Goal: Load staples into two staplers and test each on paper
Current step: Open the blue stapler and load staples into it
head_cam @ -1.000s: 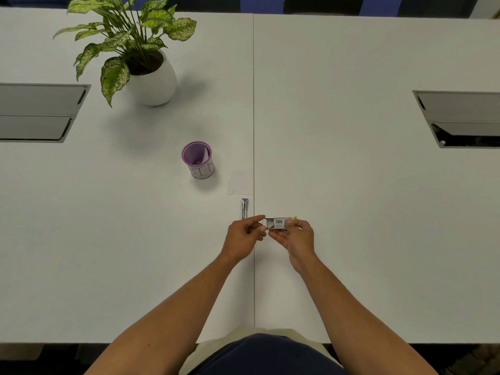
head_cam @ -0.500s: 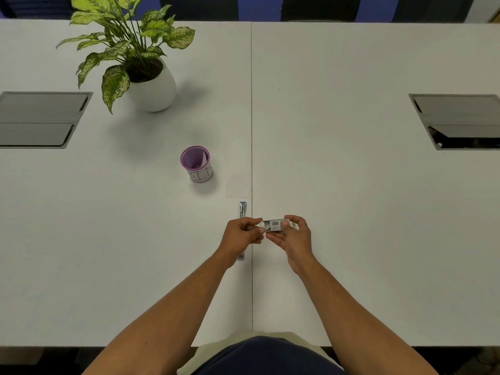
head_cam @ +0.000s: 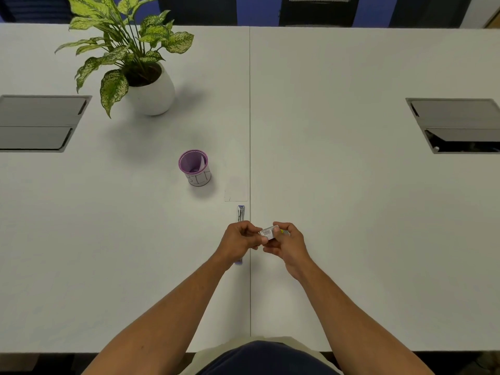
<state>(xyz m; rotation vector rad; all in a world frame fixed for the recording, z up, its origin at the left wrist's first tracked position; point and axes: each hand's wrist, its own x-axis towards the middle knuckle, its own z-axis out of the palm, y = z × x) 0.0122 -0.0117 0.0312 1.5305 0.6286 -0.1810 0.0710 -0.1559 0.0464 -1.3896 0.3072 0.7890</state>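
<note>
A small grey staple box point(head_cam: 268, 232) with a barcode label is held above the table near its front middle. My right hand point(head_cam: 288, 243) grips the box from the right and below. My left hand point(head_cam: 239, 239) pinches the box's left end with curled fingers. A blue and silver stapler point(head_cam: 240, 213) lies opened flat on the table under my left hand; its far end shows beyond my knuckles and its near tip shows by my wrist. A small white slip of paper point(head_cam: 236, 189) lies just beyond the stapler. I see no second stapler.
A purple cup point(head_cam: 194, 169) with a white label stands left of the paper. A potted plant point(head_cam: 147, 87) is at the back left. Recessed grey cable hatches sit at the left point(head_cam: 40, 123) and right point(head_cam: 457, 124). A seam point(head_cam: 250, 117) splits the white table.
The staple box has tilted a little and my hands have drawn closer together on it. The stapler and paper have not moved.
</note>
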